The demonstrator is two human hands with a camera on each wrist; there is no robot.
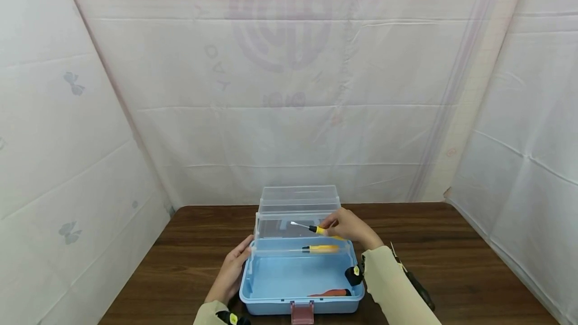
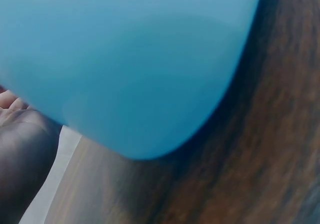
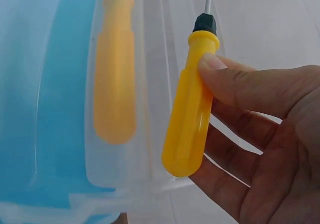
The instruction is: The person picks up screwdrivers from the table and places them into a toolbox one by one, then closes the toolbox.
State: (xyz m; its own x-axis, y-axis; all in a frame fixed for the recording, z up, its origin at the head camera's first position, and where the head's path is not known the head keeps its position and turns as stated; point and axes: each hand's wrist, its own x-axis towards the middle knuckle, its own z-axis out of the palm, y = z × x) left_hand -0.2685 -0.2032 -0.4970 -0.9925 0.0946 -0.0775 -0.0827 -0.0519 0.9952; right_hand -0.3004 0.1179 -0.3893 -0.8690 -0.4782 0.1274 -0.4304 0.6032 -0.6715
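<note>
A light blue toolbox (image 1: 266, 309) stands with its clear lid (image 1: 298, 193) raised and its translucent tray (image 1: 256, 229) swung up at the back. My right hand (image 1: 354, 227) pinches a yellow-handled screwdriver (image 3: 187, 119) between thumb and fingers, above the tray; its metal blade points left in the head view. Inside the tray lies a second yellow screwdriver (image 3: 115, 83). A red-handled screwdriver (image 1: 334, 293) is in the toolbox's bottom, near the front right. My left hand (image 1: 232, 267) rests against the toolbox's left side, fingers extended; the left wrist view shows only part of it.
A dark-handled tool (image 1: 420, 287) with a thin pointed end lies on the brown wooden table (image 1: 194, 255), right of my right sleeve, which partly covers it. Pale sheeting (image 1: 203, 139) hangs behind the table and on both sides. A pink latch (image 1: 302, 313) is at the toolbox front.
</note>
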